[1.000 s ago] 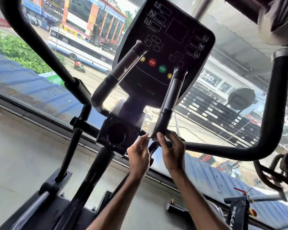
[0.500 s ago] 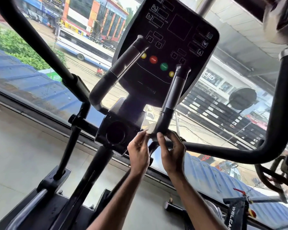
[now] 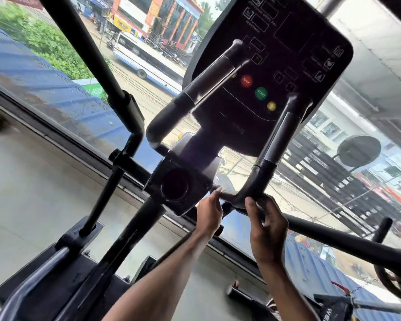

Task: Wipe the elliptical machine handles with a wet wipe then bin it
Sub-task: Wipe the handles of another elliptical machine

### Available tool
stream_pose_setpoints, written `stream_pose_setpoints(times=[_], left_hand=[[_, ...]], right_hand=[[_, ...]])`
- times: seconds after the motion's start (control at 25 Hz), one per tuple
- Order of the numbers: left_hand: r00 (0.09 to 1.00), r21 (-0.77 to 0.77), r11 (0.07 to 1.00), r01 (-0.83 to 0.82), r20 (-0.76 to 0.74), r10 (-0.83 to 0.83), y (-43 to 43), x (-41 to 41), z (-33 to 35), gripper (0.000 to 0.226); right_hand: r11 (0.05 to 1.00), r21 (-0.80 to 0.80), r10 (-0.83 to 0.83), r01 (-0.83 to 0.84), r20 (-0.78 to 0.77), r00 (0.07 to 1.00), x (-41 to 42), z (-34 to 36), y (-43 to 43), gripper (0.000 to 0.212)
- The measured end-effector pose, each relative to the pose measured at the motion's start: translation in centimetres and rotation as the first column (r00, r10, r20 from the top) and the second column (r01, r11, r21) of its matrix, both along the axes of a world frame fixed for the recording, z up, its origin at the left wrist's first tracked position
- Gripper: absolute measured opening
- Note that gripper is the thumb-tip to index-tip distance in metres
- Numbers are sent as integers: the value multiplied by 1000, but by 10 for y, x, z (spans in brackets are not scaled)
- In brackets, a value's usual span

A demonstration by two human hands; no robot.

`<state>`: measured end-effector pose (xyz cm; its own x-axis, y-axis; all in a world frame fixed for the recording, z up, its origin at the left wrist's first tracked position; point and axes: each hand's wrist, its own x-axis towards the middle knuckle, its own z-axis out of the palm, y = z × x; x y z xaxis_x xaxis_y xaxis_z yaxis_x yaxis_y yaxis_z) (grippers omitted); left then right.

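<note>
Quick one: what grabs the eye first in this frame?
The big black console fills the upper middle, its red stop button and green start button bright against it. Below it, both hands meet at the bend of the inner handle: the right hand grips the bar, the left hand touches it alongside. A white bus shows outside, upper left.

Fingertips of the right hand [image 3: 267, 230] lie hidden behind the handle bar [image 3: 252, 184] — what the left hand [image 3: 208, 214] touches is blurred.

console [image 3: 287, 54] above handles [image 3: 273, 144], both hands [image 3: 267, 228] below; window [image 3: 56, 72] behind
</note>
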<state>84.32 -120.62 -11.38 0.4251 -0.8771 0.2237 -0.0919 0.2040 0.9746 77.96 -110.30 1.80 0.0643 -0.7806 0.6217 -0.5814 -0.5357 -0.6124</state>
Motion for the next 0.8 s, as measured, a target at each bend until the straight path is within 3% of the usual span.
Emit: stream_pose_setpoints(times=[0.12, 0.24, 0.4, 0.52, 0.6, 0.68, 0.8], left_hand=[[995, -15, 1000, 9, 103, -7, -4, -2, -7, 47], [990, -55, 998, -23, 134, 30, -5, -5, -8, 42], [991, -167, 977, -129, -52, 122, 6, -8, -3, 29], [963, -101, 980, -172, -226, 146, 24, -14, 7, 32], [883, 33, 993, -114, -455, 117, 20, -18, 13, 24], [722, 165, 986, -5, -682, 118, 12, -19, 19, 20], [517, 208, 975, 84, -845, 136, 22, -24, 29, 28]], right_hand=[[1000, 18, 1, -1, -6, 1000, 1, 1, 0, 17], [1000, 23, 10, -10, -9, 1000, 1, 1, 0, 15], [1000, 17, 16, -16, -14, 1000, -3, -3, -2, 17], [1000, 16, 9, -9, 1, 1000, -1, -4, -3, 16], [1000, 19, 15, -16, 13, 1000, 1, -3, -2, 14], [1000, 20, 22, -22, 15, 1000, 2, -2, -1, 13], [999, 31, 28, -28, 20, 999, 3, -2, 0, 14]])
